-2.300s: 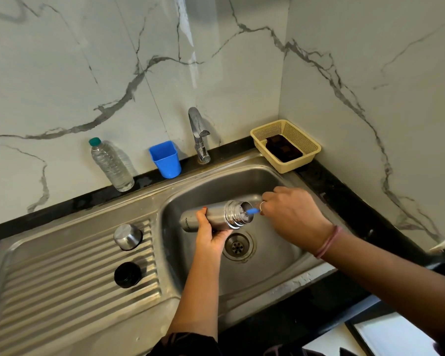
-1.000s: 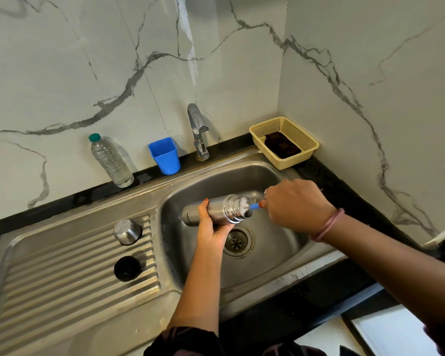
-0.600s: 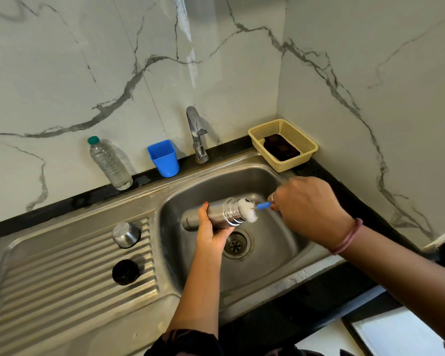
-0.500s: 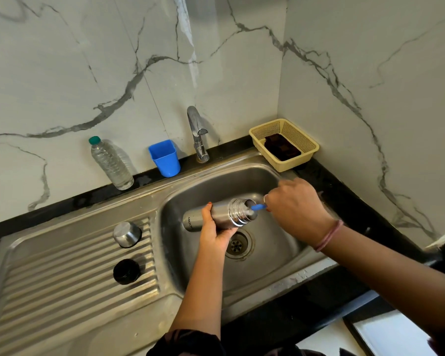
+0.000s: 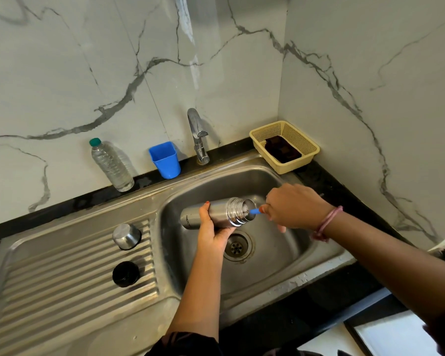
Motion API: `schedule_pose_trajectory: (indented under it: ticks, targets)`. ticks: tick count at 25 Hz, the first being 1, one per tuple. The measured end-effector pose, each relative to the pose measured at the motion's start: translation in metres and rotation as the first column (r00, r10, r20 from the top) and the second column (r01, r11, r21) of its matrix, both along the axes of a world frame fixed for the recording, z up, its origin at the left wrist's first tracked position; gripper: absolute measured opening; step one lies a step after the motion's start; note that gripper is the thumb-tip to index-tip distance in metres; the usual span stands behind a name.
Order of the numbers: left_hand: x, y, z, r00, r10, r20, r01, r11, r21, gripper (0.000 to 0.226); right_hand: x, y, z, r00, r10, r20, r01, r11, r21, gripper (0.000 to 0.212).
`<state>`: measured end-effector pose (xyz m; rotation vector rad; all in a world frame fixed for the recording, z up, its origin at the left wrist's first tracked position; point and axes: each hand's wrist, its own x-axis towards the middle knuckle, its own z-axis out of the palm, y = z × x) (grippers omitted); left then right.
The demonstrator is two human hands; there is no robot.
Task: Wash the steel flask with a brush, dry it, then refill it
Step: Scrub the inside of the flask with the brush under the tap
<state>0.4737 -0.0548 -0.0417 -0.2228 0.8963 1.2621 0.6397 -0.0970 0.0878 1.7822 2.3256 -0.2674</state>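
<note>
Left hand (image 5: 212, 233) wrapped around steel flask (image 5: 217, 214) from below, holding it on its side above sink basin (image 5: 275, 255), open mouth pointing right; right hand (image 5: 293, 205) closed on blue brush handle (image 5: 254, 211), bristle end inside flask mouth; drain (image 5: 237, 246) directly under flask; steel cup lid (image 5: 127, 236) and black stopper (image 5: 125, 274) on ribbed drainboard (image 5: 62, 278), left of basin; tap (image 5: 198, 137), blue cup (image 5: 165, 160), plastic water bottle (image 5: 111, 164) along back ledge; yellow basket (image 5: 303, 160) in corner.
</note>
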Motion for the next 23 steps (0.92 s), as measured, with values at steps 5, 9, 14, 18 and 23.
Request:
schedule_pose_trajectory:
  ticks: [5,9,14,18,23]
  targets:
    - [-0.005,0.001,-0.004,0.999,-0.025,-0.023,0.025,1.0,0.015,0.055,0.004,-0.023,0.018,0.997,0.0,0.081,-0.016,0.981,0.194,0.024]
    - [-0.004,0.001,0.001,1.0,-0.013,0.0,0.013,1.0,0.024,0.052,-0.005,-0.035,0.018,0.987,-0.034,0.157,-0.018,0.947,0.32,0.015]
    - [-0.001,0.0,-0.004,0.999,-0.031,-0.023,0.032,0.999,0.022,0.06,-0.01,-0.022,0.01,0.983,0.101,0.155,-0.153,0.912,0.38,0.011]
    - [-0.006,-0.001,-0.006,0.998,-0.036,-0.042,0.036,0.999,0.014,0.054,0.009,-0.027,0.013,0.985,0.082,0.151,-0.133,0.919,0.371,0.021]
    - [0.0,-0.002,0.004,0.999,-0.035,0.016,0.035,0.999,0.04,0.057,-0.007,-0.018,0.003,0.989,0.061,0.138,-0.097,0.956,0.276,0.024]
